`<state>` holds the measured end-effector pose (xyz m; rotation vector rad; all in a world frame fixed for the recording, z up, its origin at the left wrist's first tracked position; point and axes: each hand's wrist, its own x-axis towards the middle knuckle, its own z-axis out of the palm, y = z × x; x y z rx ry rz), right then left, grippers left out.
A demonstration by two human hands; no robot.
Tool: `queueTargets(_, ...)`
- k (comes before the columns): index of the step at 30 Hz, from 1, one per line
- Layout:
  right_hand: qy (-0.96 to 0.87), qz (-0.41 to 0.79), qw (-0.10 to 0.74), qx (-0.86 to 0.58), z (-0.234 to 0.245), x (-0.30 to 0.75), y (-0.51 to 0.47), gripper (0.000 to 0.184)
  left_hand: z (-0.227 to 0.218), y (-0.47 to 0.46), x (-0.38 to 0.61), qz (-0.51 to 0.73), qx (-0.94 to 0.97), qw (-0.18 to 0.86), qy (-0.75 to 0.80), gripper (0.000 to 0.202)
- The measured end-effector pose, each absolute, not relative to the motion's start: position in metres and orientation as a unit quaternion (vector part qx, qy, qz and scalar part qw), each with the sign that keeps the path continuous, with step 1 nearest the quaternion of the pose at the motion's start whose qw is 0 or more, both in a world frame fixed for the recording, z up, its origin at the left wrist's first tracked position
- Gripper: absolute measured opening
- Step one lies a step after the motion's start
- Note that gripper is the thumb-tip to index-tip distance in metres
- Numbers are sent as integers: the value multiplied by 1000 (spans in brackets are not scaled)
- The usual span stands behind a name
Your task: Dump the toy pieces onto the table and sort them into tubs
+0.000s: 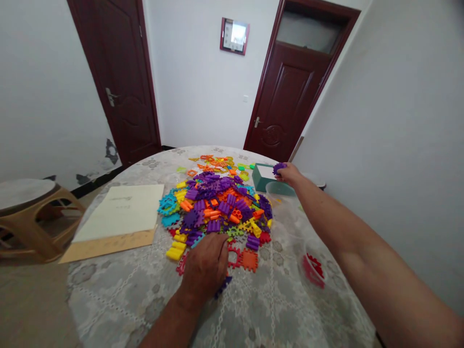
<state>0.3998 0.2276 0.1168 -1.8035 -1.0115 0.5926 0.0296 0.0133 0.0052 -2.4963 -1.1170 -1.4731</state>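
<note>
A heap of plastic building pieces (213, 198) in purple, orange, yellow, blue and red covers the middle of the table. At its near edge is my left hand (205, 266), seen from the back with the fingers curled down; what they hold, if anything, is hidden. A dark purple piece (223, 287) shows just beside that hand's near side. My right hand (290, 175) is stretched far out to the right and pinches a purple gear-shaped piece (278, 168). This piece is over or next to a green box (259, 181) with a white top or inside.
A clear tub (281, 189) stands near the green box. Closer on the right, a clear container with red pieces (313, 270) lies partly behind my right arm. Pale paper and brown card (116, 212) lie at the left on the patterned tablecloth (253, 309). A stool (32, 217) stands left.
</note>
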Motion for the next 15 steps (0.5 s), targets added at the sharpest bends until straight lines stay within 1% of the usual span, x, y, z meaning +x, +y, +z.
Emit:
queueTargets(4,-386,250,492,-739,113,399,239,67,6,14,27,-459,-809,14,-367,17)
queueTargets(6,-383,252,501,-734,115,395,238,68,5,14,28,-446,-812,5,-376,16)
queueTargets(8,-391,254,508,-724,119,389,232,62,4,13,28,-435,-812,-4,-388,17)
queueTargets(12,-452,269,512,-679,137,365,196,39,1,14,30,-436,-805,-21,-402,19)
queueTargets(14,-528,290,485,-634,147,346,161,29,1,15,30,-436,-801,-28,-408,20)
queueTargets(15,-568,309,454,-613,150,334,139,27,2,15,30,-437,-798,-33,-413,20)
